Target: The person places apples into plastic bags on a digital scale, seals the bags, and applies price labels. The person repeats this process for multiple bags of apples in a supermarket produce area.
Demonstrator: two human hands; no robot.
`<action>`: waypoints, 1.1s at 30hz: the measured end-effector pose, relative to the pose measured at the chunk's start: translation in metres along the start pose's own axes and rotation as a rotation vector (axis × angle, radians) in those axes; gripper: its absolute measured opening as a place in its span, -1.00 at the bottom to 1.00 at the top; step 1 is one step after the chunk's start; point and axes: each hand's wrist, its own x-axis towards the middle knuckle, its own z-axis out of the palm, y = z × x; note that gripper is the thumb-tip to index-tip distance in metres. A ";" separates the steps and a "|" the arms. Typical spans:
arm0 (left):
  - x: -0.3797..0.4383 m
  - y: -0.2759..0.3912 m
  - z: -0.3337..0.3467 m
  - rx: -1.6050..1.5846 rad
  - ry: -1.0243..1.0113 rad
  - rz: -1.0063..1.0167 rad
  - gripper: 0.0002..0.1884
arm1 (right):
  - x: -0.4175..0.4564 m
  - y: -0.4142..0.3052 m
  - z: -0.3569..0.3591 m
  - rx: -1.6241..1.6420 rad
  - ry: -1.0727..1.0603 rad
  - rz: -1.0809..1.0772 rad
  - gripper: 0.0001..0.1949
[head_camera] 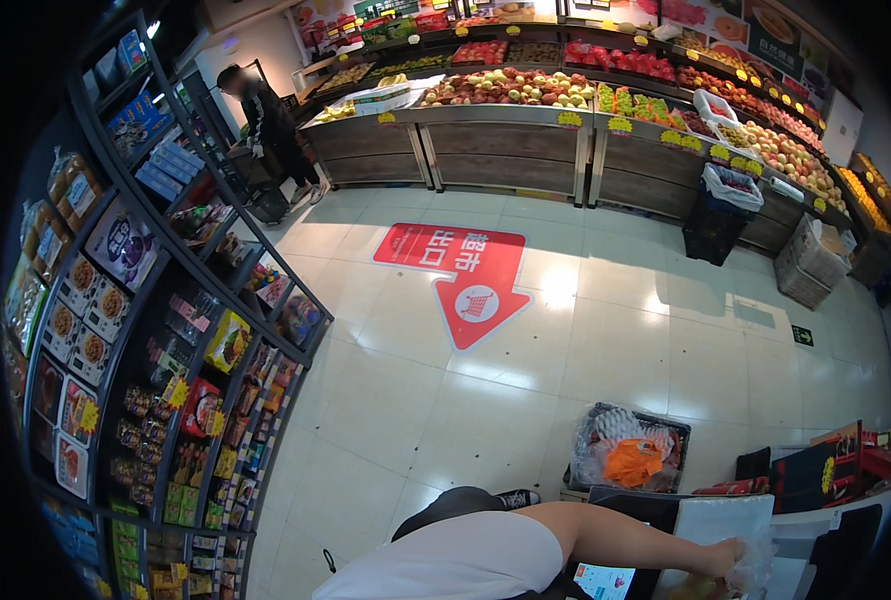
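Note:
My left arm reaches from a white sleeve to the lower right, over a counter. There my left hand (724,559) grips a clear plastic bag (753,559), near a pale flat surface (723,517). Something yellowish-green shows blurred below the hand, at the picture's bottom edge. A lit display (601,581) lies under the forearm. My right hand is out of view.
A black crate (682,442) with plastic, foam netting and an orange bag stands beside the counter. Stocked shelves (258,322) rise at left; fruit stands (502,154) line the back. A person (265,124) stands at the far left by a bin.

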 end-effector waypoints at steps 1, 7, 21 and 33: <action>0.000 -0.003 0.000 0.043 0.019 0.013 -0.76 | -0.009 0.008 0.004 -0.017 0.042 -0.041 -0.74; -0.010 -0.006 -0.005 0.207 0.039 0.144 -0.79 | -0.003 0.001 0.024 1.022 0.030 0.626 -0.75; -0.027 0.088 -0.036 0.038 -0.146 -0.273 -0.73 | 0.018 -0.029 0.042 1.512 -0.014 0.811 -0.76; -0.015 0.124 -0.056 0.227 -0.250 -0.533 -0.57 | 0.024 -0.026 0.046 1.349 -0.035 0.956 -0.77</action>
